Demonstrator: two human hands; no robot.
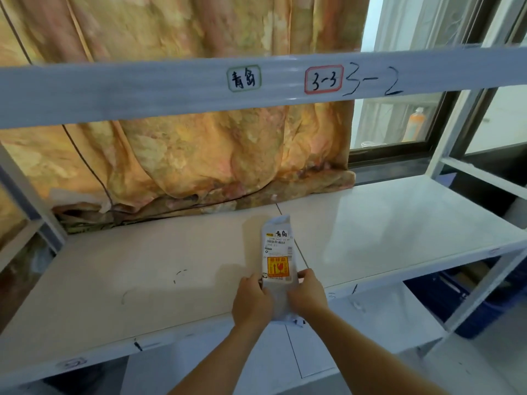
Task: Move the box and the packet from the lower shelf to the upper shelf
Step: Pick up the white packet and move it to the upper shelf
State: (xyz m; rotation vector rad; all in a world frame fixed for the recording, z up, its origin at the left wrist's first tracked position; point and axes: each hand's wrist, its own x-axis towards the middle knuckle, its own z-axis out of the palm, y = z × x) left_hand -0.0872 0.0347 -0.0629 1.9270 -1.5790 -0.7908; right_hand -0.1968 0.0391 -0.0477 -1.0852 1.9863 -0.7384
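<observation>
Behind the rack hangs an orange and yellow patterned curtain [182, 155], its hem bunched along the back edge of the shelf board [385, 223], and to the right of it I see a dark-framed window [399, 132] with an orange bottle [414, 125] blurred behind the glass. Across the top of my view runs a pale grey shelf beam [142, 89] carrying a green-bordered sticker [244, 78] with handwritten characters, a red-bordered sticker [323, 79] reading 3-3, and a handwritten 3-2 straight on the metal just beside it.

Both of my hands are on the packet [278, 252] — a long, pale grey mailer lying on the shelf board near its front edge, its far end pointing away from me and slightly curled up. It bears a white shipping label with a barcode and an orange-and-yellow fragile sticker below that. My left hand [251, 302] has its grip closed on the packet's near left edge, and my right hand [308, 292] is clenched on the near right edge, fingers curled over the side. The packet's near end juts just past the front lip of the board, between my wrists.

I cannot see the box from this view. Lower down, another white shelf board [370, 323] shows beneath my forearms, and a dark blue bin [456, 297] sits low on the right.
</observation>
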